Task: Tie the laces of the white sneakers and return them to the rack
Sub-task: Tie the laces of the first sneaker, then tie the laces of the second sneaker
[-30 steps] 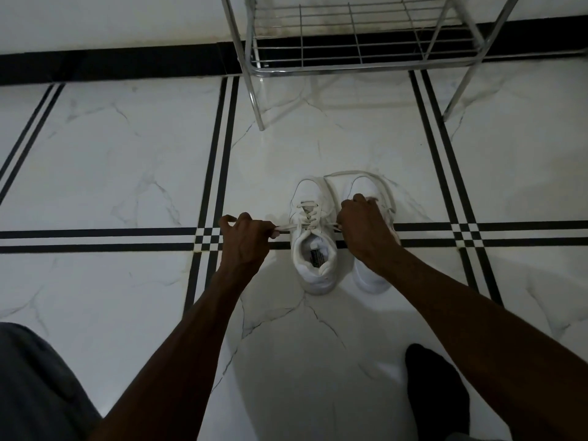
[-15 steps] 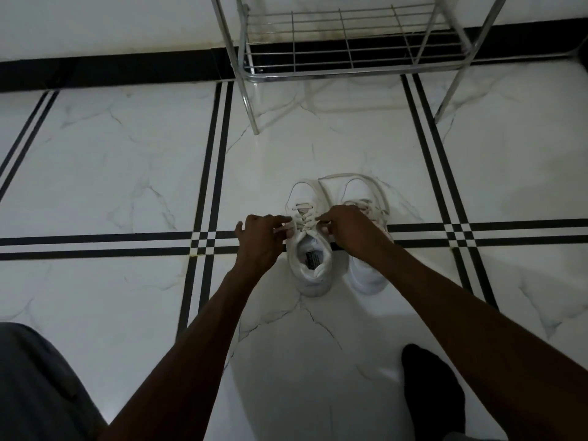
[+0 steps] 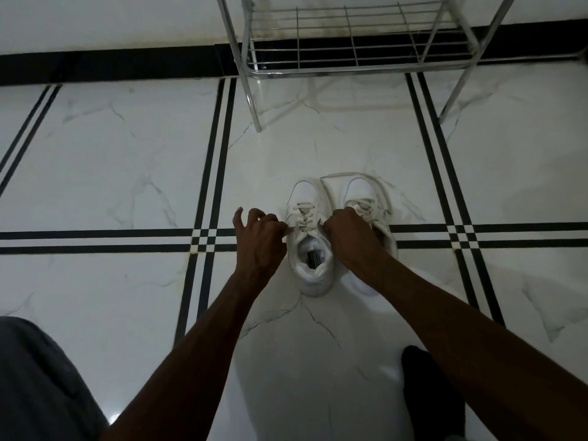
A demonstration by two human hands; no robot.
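Note:
Two white sneakers stand side by side on the floor, toes pointing away from me. The left sneaker (image 3: 310, 249) has its laces (image 3: 304, 222) crossed over the tongue. My left hand (image 3: 259, 238) pinches one lace end at the shoe's left side, outer fingers spread. My right hand (image 3: 348, 235) grips the other lace end at the shoe's right side and hides part of the right sneaker (image 3: 366, 198). A loose lace (image 3: 337, 177) loops past the toes. The metal wire rack (image 3: 350, 36) stands further off by the wall.
White marble floor (image 3: 127, 170) with black stripe lines. The rack's legs (image 3: 254, 103) rest on the floor ahead of the shoes. My dark-socked foot (image 3: 429, 386) is at the lower right, and my grey-clad knee (image 3: 35, 383) at the lower left.
Both hands have drawn inward to the left sneaker; the lace that was pulled out wide to the left is now short and held close to the shoe.

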